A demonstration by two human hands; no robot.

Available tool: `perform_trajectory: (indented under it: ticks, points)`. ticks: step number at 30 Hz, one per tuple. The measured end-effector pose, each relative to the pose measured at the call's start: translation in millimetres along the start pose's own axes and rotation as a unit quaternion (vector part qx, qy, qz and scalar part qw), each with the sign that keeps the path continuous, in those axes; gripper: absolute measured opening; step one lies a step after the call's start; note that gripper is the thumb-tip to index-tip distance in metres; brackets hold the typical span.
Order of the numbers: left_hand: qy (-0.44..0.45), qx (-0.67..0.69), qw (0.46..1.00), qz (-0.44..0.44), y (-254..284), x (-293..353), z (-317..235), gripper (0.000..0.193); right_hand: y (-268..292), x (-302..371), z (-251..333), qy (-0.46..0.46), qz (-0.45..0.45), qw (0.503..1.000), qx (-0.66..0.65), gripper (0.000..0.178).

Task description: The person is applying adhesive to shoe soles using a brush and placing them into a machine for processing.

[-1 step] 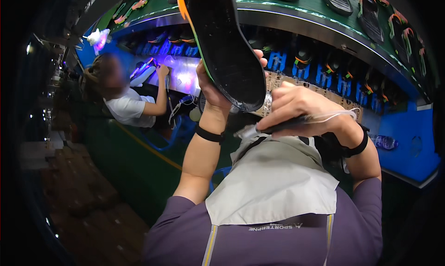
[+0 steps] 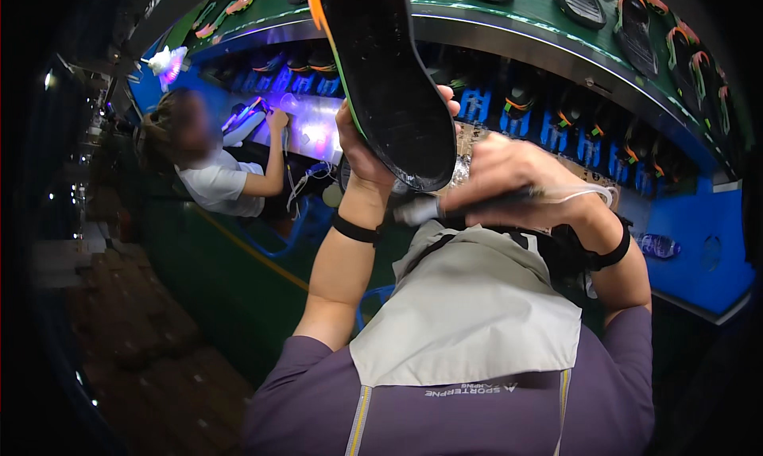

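My left hand (image 2: pixel 362 150) grips a black shoe sole (image 2: pixel 389 98) from behind, the thumb at its left edge and the fingertips showing past its right edge. The sole stands tilted upright, with an orange and green rim at its upper left and a wet shine along its lower end. In my right hand (image 2: pixel 513 174), blurred by motion, is a brush-like tool (image 2: pixel 421 211) with a dark handle, a pale head and a thin whitish tube (image 2: pixel 584 192) running off it. The tool's head is just below the sole's lower end, apart from it.
Ahead, a green conveyor belt (image 2: pixel 532 23) carries several dark soles and colourful straps. Below it, a shelf holds footwear on blue holders (image 2: pixel 517 126). At left a co-worker in a white shirt (image 2: pixel 218 182) handles footwear under purple light. A plastic bottle (image 2: pixel 660 245) lies at right.
My right hand has shifted slightly and is more blurred, and the tool's head has moved a little left. The sole stays nearly in place.
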State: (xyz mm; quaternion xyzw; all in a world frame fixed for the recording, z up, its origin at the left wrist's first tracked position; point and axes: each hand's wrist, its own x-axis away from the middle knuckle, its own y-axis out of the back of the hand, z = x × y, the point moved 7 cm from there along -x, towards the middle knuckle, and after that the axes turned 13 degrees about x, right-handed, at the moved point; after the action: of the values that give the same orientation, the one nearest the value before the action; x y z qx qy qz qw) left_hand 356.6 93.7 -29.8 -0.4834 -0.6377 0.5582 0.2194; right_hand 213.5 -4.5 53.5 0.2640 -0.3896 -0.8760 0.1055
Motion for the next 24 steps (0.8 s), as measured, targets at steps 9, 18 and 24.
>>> perform_trajectory:
  ticks: [9, 18, 24]
  points:
    - [0.057, -0.067, 0.995, -0.039, -18.2, -19.7, 2.7, 0.100, 7.8, 12.9, -19.4, -0.065, -0.032, 0.996, -0.042, 0.039]
    - [0.106, -0.199, 0.969, -0.099, -11.0, -41.9, -2.4, 0.046, 14.8, 17.0, -24.2, -0.057, -0.009, 0.993, 0.107, 0.035]
    - [0.209, -0.191, 0.952, -0.116, 6.3, -52.3, 6.8, 0.043, 11.9, 15.6, -20.4, -0.004, 0.022, 0.993, 0.115, 0.035]
